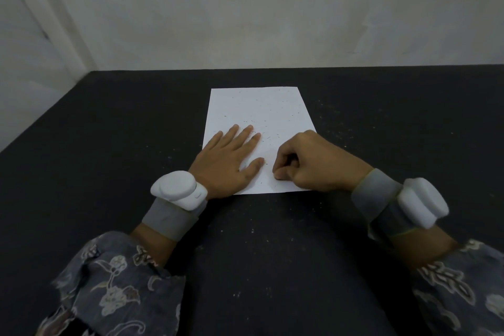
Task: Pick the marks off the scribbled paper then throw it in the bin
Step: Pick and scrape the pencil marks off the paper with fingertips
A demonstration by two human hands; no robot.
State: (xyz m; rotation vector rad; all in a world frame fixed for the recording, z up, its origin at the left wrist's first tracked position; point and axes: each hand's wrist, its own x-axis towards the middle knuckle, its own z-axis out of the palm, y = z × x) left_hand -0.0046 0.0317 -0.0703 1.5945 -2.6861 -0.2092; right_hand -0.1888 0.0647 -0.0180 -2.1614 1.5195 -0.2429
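A white sheet of paper (256, 112) lies flat on the black table (109, 144), sprinkled with several tiny dark specks, most of them around its middle. My left hand (226, 161) rests flat on the sheet's near left part, fingers spread, holding nothing. My right hand (313, 163) sits curled on the near right corner of the paper, thumb and forefinger pinched together against the sheet. Whether a speck is between those fingertips is too small to tell. No bin is in view.
Small light crumbs dot the black table to the right of the sheet and in front of it. A pale wall (272, 22) runs along the table's far edge, and the table's left edge slants away at the left.
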